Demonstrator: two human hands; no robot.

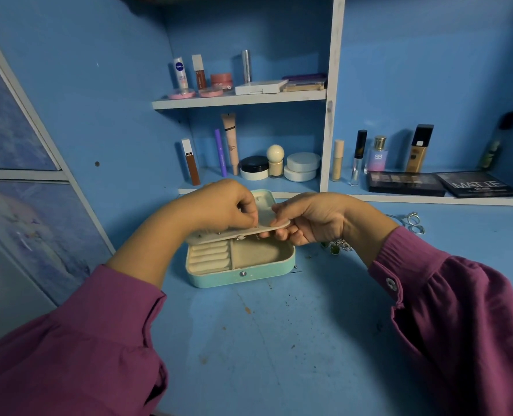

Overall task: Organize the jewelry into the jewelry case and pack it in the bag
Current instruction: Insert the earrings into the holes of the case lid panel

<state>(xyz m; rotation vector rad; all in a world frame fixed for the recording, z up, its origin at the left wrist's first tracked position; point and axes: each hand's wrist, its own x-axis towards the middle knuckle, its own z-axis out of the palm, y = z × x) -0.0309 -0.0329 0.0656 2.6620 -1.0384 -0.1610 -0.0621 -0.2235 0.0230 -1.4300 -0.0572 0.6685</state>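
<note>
Head view: at frame centre, an open teal jewelry case (243, 274) is seen on the blue bench (279, 340), its ring rolls and side compartment apparently bare. A cream insert panel (267, 228) is held above it, pinched at its right end by the right hand (309, 219), while a small item, too small to identify, is pinched against it by the left hand (222, 210). Rings (414, 222) and a chain (337, 246) remain loose at right. No bag is visible; packing is judged barely begun.
</note>
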